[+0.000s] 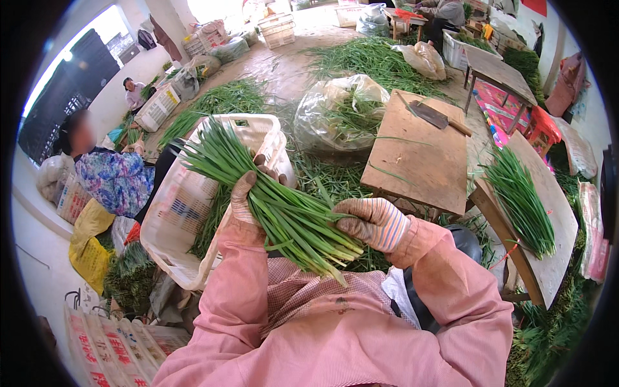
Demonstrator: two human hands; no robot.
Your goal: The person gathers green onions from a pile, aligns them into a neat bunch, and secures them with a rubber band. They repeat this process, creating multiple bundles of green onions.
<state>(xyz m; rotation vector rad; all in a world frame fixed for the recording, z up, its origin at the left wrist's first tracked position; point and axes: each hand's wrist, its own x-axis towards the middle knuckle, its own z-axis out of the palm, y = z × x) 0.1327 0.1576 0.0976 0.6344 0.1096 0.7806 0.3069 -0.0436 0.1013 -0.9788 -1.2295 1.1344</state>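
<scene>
A thick bunch of green garlic chives (285,203) lies slantwise across the front of my body, leaf tips to the upper left and pale stem ends to the lower right. My left hand (251,188), in a soiled glove, grips the bunch around its middle. Near the stem ends, my right hand (372,222), in a striped glove, pinches some blades between thumb and fingers. Under the leafy end stands a white plastic crate (164,222) with loose greens inside. To the right, another bunch of chives (522,203) rests on a small board table (556,227).
A cleaver (430,114) lies on a wooden table (416,155) ahead right. Beyond my hands sits a clear plastic bag of greens (338,116). Chives are heaped on the floor (285,63). A person in a flowered top (116,179) sits at left; others sit farther back.
</scene>
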